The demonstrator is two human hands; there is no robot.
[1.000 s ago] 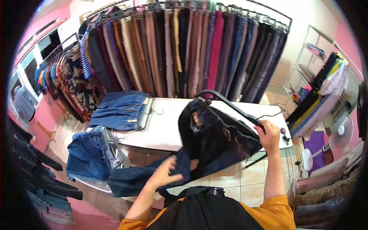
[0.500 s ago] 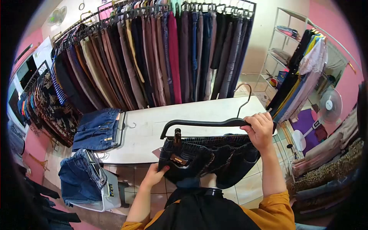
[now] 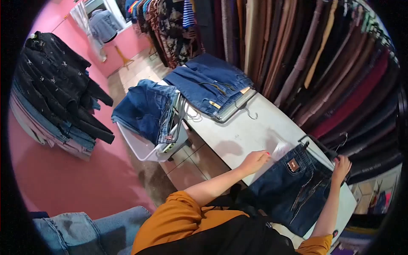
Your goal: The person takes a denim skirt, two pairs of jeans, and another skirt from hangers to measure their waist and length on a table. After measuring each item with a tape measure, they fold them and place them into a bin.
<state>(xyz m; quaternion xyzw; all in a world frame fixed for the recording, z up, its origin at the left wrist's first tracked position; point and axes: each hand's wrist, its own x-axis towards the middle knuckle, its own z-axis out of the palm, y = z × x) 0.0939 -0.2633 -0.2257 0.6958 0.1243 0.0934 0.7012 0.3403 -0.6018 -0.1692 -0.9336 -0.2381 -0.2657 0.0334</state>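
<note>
Dark blue denim pants (image 3: 293, 187) with an elastic waist and a brown label (image 3: 293, 165) hang from a black clip hanger (image 3: 319, 146), lying partly over the white table. My right hand (image 3: 341, 169) is closed on the hanger's far end, near its metal hook. My left hand (image 3: 255, 162) is beside the waistband's left side, fingers curled together at the edge of a pale tag (image 3: 281, 149). The exact contact there is blurred. Below, the pants' lower part lies close against my body.
Blue denim pants (image 3: 208, 83) on a hanger lie at the far end of the white table (image 3: 238, 131). Beside it stands a white basket (image 3: 144, 148) holding more denim (image 3: 146, 110). Racks of hanging pants (image 3: 293, 55) line the back, and dark garments (image 3: 55, 80) hang at left.
My view has turned left. The pants and hanger have been lowered from in front of me onto the table. My left hand has moved off the denim to the tag; my right still grips the hanger.
</note>
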